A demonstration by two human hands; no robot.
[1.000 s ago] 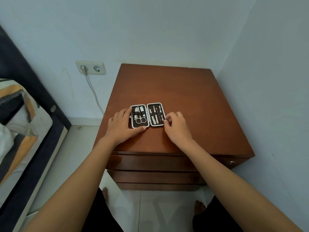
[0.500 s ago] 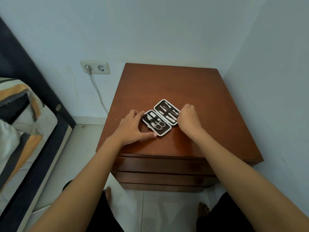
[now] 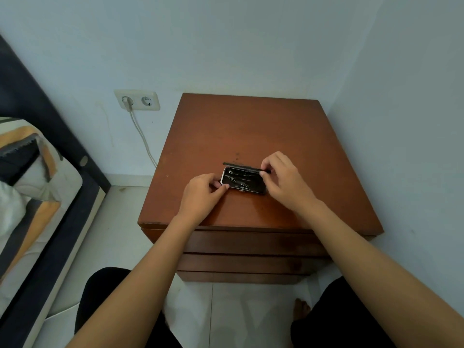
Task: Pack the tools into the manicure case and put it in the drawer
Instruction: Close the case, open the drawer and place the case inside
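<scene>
1. The blue-grey walls [image 3: 226,46] fill the top and the 3 o'clock side of your view, meeting in a corner at about 1 o'clock.
2. The bed [image 3: 37,197], with its dark frame and an orange, grey and white striped cover, runs along the 9 o'clock edge.
3. The brown wooden nightstand [image 3: 251,126] sits at the centre, pushed into the corner; its flat top is your worktop, and closed drawer fronts [image 3: 251,243] show below the near edge, towards 6 o'clock.
4. Pale floor tiles [image 3: 120,222] lie between the bed and the nightstand, and your dark-clothed legs [image 3: 105,297] frame the view at 7 and 5 o'clock.
5. Your left hand [image 3: 200,197] comes in from 7 o'clock and pinches the left end of the manicure case [image 3: 242,180] between thumb and fingertips.
6. Your right hand [image 3: 286,182] comes in from 5 o'clock and grips the right end of the case, with fingers on the raised lid edge.
7. The white double wall socket [image 3: 137,100] sits at 10 o'clock from the nightstand, with a white cable [image 3: 143,136] plugged into it and hanging down behind the worktop.
8. The manicure case rests on the worktop a little nearer the front edge than the centre. It is partly folded: the far half stands up almost edge-on, and the near half lies flat.
9. Metal tools [image 3: 238,179] show inside the flat half against the dark lining; they are too blurred to tell apart.
</scene>
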